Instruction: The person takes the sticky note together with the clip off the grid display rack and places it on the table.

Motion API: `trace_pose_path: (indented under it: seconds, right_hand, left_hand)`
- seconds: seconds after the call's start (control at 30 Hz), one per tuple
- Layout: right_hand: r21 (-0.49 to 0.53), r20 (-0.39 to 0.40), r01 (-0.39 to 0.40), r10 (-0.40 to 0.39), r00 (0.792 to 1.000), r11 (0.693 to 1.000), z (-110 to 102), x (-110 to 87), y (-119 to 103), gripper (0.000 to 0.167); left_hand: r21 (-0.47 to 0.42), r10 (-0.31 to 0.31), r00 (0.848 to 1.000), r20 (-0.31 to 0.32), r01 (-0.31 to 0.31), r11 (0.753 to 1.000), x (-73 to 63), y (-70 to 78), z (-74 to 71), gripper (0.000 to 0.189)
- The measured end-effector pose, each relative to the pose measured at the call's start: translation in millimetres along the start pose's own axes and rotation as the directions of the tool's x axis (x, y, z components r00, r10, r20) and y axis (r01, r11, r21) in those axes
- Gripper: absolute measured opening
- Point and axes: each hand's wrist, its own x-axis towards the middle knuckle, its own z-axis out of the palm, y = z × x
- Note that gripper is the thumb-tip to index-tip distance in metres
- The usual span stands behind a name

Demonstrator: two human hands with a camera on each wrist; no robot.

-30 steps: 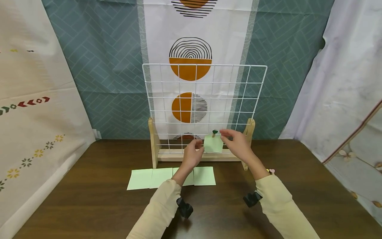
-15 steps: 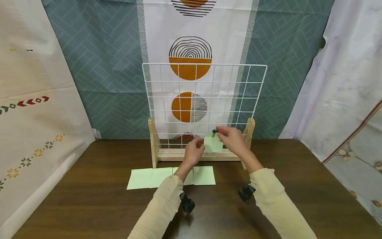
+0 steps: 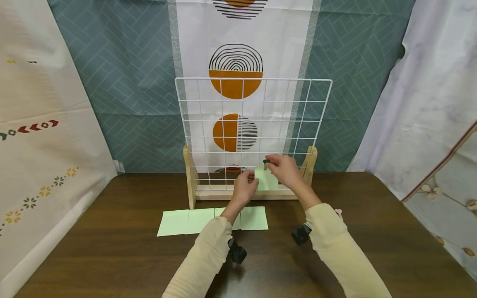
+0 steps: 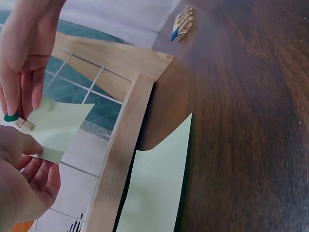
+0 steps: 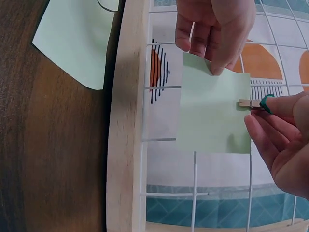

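Note:
A pale green paper square [image 3: 268, 181] lies against the lower part of a white wire grid [image 3: 253, 78]. At its top edge sits a small wooden clothespin [image 5: 247, 103] with a dark green ornament on its end. My right hand [image 3: 286, 171] pinches the clothespin's ornament end between thumb and fingers. On the paper's left edge, my left hand [image 3: 244, 190] pinches it, thumb in front and fingers behind, as the right wrist view shows. Whether the clothespin grips a wire as well as the paper cannot be made out.
The grid stands in wooden side supports [image 3: 189, 178] on a dark brown table [image 3: 112, 248]. Several more green papers [image 3: 175, 222] lie in a row before it, partly under my left forearm. A few clothespins [image 4: 183, 23] lie at the right, mostly hidden by my right sleeve.
My right hand has moved left and taken hold of the clothespin's end, from being just beside it. My left hand has shifted slightly right at the paper's edge.

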Motion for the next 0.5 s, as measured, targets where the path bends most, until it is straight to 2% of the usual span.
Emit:
trace_pose_path:
  seconds: [0.23,0.5]
  right_hand:
    - [-0.126,0.011,0.012,-0.011,1.000,0.992,0.7,6.2,-4.7,0.031]
    - [-0.131,-0.020,0.005,-0.008,1.000,0.991,2.0,10.5,-3.8,0.019]
  left_hand:
    - [-0.009,-0.009,1.000,-0.008,0.009,1.000,1.4,-1.2,2.6,0.021]
    - [-0.014,-0.016,0.999,-0.039,0.016,1.000,0.6,1.1,4.8,0.018]
